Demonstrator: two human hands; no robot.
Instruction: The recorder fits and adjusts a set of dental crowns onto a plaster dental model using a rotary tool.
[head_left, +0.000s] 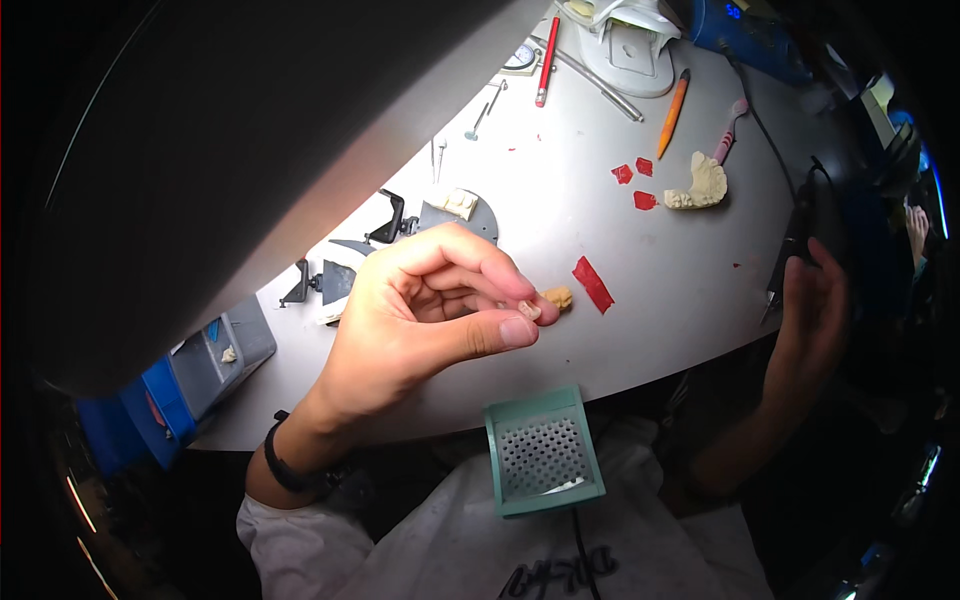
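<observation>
From where I stood, the left hand (pixel 405 318) was raised over the pale surface (pixel 680 290), its thumb and fingertips pinching a small whitish piece (pixel 529 311) while the rest of the fingers curled loosely behind. A tan, lumpy piece (pixel 561 298) showed just beyond those fingertips; I couldn't tell whether they touched it. Near it lay a red strip (pixel 593 285).

The right hand (pixel 808 318) was well apart, in shadow, fingers parted and fairly straight, right beside a black pen-shaped tool (pixel 800 225); contact was too dim to judge. A cream dental cast (pixel 709 182) sat farther back, and a green perforated tray (pixel 545 507) was at the near edge.
</observation>
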